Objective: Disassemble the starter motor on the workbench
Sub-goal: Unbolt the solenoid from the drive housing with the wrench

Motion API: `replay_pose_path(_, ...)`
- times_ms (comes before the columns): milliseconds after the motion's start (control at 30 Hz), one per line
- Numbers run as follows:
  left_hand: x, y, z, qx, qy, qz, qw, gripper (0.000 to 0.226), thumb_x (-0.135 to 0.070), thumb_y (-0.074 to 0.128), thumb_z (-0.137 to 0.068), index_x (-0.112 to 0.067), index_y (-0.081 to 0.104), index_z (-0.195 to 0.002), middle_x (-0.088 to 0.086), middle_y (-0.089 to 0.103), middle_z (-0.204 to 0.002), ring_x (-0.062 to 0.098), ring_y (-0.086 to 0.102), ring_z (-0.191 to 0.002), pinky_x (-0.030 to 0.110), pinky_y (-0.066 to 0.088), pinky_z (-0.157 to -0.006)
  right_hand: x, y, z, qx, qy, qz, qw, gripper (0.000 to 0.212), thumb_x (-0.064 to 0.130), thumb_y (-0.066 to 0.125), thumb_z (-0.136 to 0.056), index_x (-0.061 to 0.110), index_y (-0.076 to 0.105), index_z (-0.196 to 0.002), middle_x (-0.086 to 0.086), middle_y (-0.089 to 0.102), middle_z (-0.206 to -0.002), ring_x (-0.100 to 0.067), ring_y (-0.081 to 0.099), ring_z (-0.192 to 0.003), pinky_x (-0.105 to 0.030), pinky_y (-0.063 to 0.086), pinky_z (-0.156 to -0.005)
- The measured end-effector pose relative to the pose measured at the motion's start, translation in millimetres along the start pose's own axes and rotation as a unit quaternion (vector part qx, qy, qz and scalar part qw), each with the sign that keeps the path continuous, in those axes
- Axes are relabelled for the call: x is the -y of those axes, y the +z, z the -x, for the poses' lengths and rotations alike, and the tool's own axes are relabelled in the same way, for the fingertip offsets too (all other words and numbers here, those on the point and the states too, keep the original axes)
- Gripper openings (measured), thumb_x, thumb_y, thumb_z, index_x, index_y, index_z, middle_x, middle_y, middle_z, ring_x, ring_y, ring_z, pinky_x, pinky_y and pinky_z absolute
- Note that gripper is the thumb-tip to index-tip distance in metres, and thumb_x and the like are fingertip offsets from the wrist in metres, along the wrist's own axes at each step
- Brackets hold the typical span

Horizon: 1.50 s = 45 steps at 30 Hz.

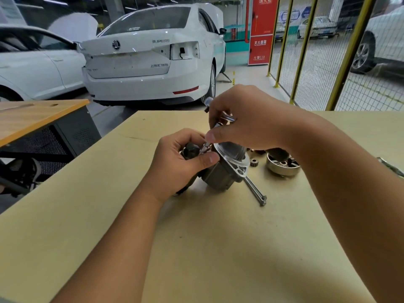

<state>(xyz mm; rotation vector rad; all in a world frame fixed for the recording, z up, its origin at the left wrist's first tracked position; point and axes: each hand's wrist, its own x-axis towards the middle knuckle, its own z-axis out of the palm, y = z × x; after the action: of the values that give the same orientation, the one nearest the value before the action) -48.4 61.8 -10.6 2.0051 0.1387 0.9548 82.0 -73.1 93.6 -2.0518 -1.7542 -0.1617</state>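
Observation:
The starter motor [220, 173] lies on the tan workbench [196, 237], a grey body with a silver flanged end. My left hand [181, 162] grips its dark left end, thumb across the top. My right hand [247, 119] holds a slim metal tool [209, 106] from above, its tip down at a small fitting between the two hands. My fingers hide the tool's middle.
Two long through bolts [255, 191] lie just right of the motor. A small pinion gear [254, 162] and a round metal housing [283, 166] sit behind them. Another metal part [391, 166] shows at the right edge. A white car [148, 62] stands beyond the bench.

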Motion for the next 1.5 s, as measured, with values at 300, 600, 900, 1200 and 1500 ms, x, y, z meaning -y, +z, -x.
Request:
replay_pose_path(300,1.8,-0.3,-1.7,0.01,0.003,0.012,1.0,0.016,-0.011,0.082,-0.084,0.0,0.074,-0.093,0.005,0.073,-0.095,0.016,0.068,-0.089,0.034,0.057,-0.084,-7.5,3.0,-1.0,0.026,0.042,-0.028,0.998,0.058,0.055,0.055,-0.096,0.006,0.064,-0.066,-0.006,0.054,-0.054,-0.007,0.044,-0.046,-0.016,0.034,-0.042)
replay_pose_path(600,2.4,-9.7,-0.7,0.06,-0.02,0.023,0.998,0.018,-0.017,0.066,-0.094,-0.012,0.075,-0.108,0.0,0.073,-0.11,0.024,0.07,-0.105,0.034,0.059,-0.092,-14.8,-2.9,2.9,0.017,-0.021,-0.03,0.999,0.027,0.048,0.071,-0.086,0.022,0.078,-0.088,0.007,0.067,-0.08,-0.008,0.06,-0.077,-0.024,0.044,-0.056)
replay_pose_path(900,0.8,-8.6,1.1,0.075,-0.023,0.028,0.997,0.023,-0.02,0.067,-0.094,-0.014,0.076,-0.115,-0.001,0.073,-0.116,0.021,0.069,-0.113,0.028,0.056,-0.093,-21.8,0.1,3.8,0.017,-0.014,-0.069,0.997,0.033,0.054,0.074,-0.08,0.021,0.074,-0.075,-0.001,0.069,-0.074,-0.014,0.062,-0.071,-0.028,0.049,-0.056)
replay_pose_path(1200,2.1,-13.3,2.5,0.069,-0.026,0.019,0.997,0.015,-0.018,0.072,-0.088,-0.018,0.078,-0.102,-0.007,0.073,-0.118,0.02,0.069,-0.115,0.027,0.055,-0.096,-25.4,5.9,6.3,-0.013,-0.025,-0.087,0.996,0.042,0.059,0.07,-0.079,0.017,0.079,-0.077,-0.007,0.068,-0.07,-0.013,0.056,-0.059,-0.026,0.04,-0.052)
replay_pose_path(1500,1.6,-13.4,2.7,0.054,-0.026,0.01,0.998,0.026,-0.028,0.081,-0.084,-0.017,0.079,-0.107,-0.001,0.075,-0.113,0.025,0.07,-0.111,0.036,0.058,-0.096,-14.7,9.2,2.6,0.023,-0.006,-0.069,0.997,0.047,0.046,0.059,-0.098,0.005,0.069,-0.077,-0.019,0.063,-0.072,-0.018,0.046,-0.056,-0.022,0.032,-0.047)
